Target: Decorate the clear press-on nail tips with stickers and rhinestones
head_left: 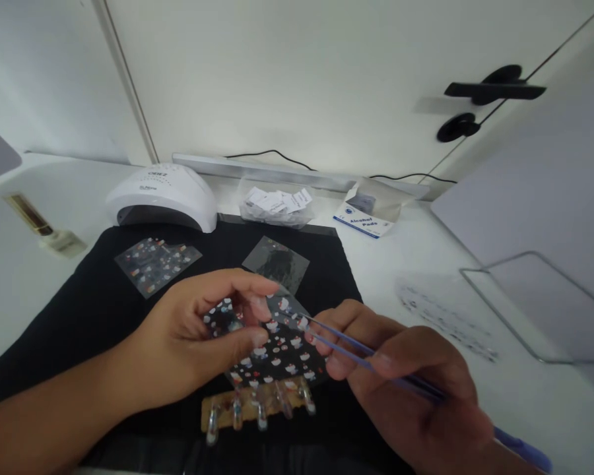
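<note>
A clear sticker sheet [280, 353] with small white, red and blue character prints is in front of me. My left hand [210, 323] is over its left part, thumb and forefinger apart and curved; whether its hidden fingers touch the sheet does not show. My right hand [400, 369] grips purple tweezers [346, 346], their tips at the upper right of the sheet. The right fingertips are close by the sheet's right edge. Just below, a tan strip [250, 400] bears several glossy, decorated nail tips [261, 417], partly overlapped by the sheet.
A black cloth [94, 330] covers the work area. Around it are more sticker sheets [158, 264], a dark-patterned clear sheet [276, 258], a white nail lamp [163, 194], a bag of paper packets [277, 203], an alcohol pads box [363, 214], and a bottle [62, 243].
</note>
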`<state>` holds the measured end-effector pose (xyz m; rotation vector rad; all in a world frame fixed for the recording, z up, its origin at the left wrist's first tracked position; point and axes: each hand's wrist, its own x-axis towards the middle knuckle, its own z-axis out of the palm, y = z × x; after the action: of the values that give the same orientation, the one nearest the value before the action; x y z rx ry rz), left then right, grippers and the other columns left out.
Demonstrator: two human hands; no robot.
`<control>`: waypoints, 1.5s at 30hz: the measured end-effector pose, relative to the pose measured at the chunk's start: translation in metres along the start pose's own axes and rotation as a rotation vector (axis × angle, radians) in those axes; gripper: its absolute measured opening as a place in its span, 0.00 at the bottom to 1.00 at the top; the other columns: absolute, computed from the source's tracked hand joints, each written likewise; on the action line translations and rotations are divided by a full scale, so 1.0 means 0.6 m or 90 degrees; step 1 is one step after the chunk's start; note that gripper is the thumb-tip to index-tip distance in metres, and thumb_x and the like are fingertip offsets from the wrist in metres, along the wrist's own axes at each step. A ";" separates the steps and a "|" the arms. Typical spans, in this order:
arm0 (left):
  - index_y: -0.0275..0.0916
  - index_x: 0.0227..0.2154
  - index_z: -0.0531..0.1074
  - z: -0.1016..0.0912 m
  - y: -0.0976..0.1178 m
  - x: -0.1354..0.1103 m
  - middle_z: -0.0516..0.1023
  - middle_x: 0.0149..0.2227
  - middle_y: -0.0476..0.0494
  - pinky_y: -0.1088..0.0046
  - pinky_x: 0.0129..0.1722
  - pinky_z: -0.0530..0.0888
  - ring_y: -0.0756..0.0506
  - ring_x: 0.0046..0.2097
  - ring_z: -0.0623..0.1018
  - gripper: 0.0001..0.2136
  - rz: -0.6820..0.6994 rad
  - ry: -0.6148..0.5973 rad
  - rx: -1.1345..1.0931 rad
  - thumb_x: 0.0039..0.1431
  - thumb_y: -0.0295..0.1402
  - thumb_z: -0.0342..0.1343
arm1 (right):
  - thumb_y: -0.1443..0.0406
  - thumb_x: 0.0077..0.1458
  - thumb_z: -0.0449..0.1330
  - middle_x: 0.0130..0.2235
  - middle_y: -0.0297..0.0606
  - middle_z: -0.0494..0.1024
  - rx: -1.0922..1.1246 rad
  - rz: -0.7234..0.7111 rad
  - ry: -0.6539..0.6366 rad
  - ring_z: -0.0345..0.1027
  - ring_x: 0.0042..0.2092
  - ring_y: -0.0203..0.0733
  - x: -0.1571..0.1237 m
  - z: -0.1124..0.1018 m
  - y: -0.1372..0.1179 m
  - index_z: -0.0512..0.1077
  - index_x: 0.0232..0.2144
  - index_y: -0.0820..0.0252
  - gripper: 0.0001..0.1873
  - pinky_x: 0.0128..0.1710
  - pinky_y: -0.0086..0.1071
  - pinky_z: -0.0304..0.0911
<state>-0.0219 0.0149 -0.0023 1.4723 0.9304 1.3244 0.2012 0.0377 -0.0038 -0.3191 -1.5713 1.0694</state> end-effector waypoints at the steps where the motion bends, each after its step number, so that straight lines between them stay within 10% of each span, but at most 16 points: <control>1: 0.50 0.45 0.81 0.000 0.000 0.001 0.80 0.33 0.49 0.81 0.31 0.78 0.49 0.34 0.80 0.18 0.001 -0.003 0.003 0.53 0.23 0.66 | 0.51 0.67 0.51 0.29 0.40 0.81 0.003 -0.007 -0.014 0.74 0.34 0.48 0.002 -0.001 0.000 0.78 0.42 0.55 0.21 0.37 0.44 0.70; 30: 0.49 0.53 0.72 -0.009 0.003 0.003 0.73 0.43 0.50 0.77 0.44 0.73 0.51 0.42 0.73 0.19 0.097 -0.148 0.079 0.62 0.23 0.60 | 0.56 0.70 0.49 0.28 0.38 0.78 -0.105 -0.043 -0.096 0.76 0.32 0.45 -0.008 -0.012 -0.021 0.77 0.45 0.55 0.19 0.35 0.45 0.75; 45: 0.48 0.44 0.82 -0.005 0.008 0.007 0.77 0.38 0.49 0.85 0.40 0.72 0.53 0.40 0.75 0.09 -0.048 -0.070 -0.087 0.68 0.35 0.57 | 0.54 0.69 0.49 0.29 0.39 0.78 -0.109 -0.035 -0.092 0.77 0.33 0.45 -0.007 -0.017 -0.015 0.77 0.42 0.57 0.19 0.36 0.44 0.75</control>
<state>-0.0246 0.0178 0.0037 1.3770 0.8007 1.2156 0.2147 0.0343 -0.0004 -0.3187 -1.7962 0.9343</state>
